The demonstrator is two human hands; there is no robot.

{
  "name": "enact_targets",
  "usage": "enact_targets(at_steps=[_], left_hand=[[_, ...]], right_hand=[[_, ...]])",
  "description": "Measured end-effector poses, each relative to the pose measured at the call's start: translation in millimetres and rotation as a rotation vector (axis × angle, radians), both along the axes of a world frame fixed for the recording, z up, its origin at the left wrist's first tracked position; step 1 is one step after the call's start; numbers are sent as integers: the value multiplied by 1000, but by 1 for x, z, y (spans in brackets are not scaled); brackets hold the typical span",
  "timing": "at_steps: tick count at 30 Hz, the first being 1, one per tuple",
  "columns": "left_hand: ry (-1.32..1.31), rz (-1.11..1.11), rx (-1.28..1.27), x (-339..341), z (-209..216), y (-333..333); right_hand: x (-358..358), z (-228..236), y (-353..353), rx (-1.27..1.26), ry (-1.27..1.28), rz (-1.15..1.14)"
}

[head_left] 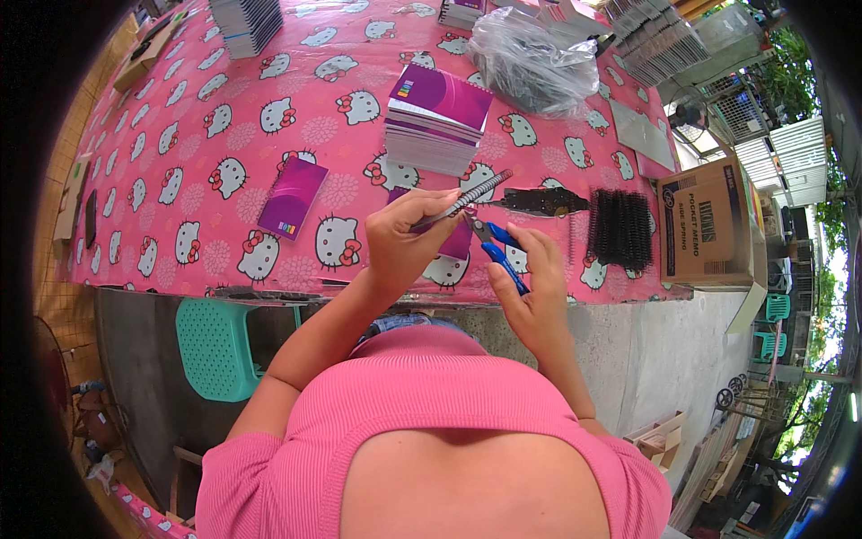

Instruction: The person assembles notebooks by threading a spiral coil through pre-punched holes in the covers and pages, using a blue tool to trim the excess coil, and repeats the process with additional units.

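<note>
My left hand (409,235) grips a small spiral notepad (479,191), tilted so that its black wire coil faces up and to the right. Blue-handled cutting pliers (496,244) are in my right hand (537,292), their jaws at the near end of the coil. Whether the jaws touch the wire is too small to tell. Under my hands lies a purple notepad (456,241), partly covered by my fingers. Another purple notepad (294,198) rests flat to the left. Just beyond my hands stands a stack of purple-covered notepads (437,117).
Black spiral coils (620,229) are bunched at the right, beside a cardboard box (709,223). A dark, speckled patch (543,201) lies left of them. Farther back are a clear plastic bag (534,63) and more notepad stacks (247,27). A green stool (215,349) stands below the table's front edge.
</note>
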State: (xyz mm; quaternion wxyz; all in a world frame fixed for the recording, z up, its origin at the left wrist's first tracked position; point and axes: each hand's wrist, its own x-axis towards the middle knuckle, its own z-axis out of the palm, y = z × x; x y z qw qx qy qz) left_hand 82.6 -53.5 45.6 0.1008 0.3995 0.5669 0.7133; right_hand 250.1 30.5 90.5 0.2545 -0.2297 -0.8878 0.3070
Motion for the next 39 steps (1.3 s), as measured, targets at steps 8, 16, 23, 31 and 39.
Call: enact_targets(at_steps=[8, 16, 23, 31, 39], left_hand=[[201, 105, 70, -5, -6, -5], [367, 175, 140, -13, 4, -9], [613, -157, 141, 25, 4, -18], [-8, -288, -320, -24, 32, -7], [-273, -741, -354, -69, 44, -31]], right_hand=[[0, -8, 21, -1267, -109, 231], [6, -36, 12, -1480, 64, 329], [-38, -36, 9, -1190, 488, -134], [-44, -22, -25, -880, 311, 28], [-41, 20, 44, 298, -30, 239]])
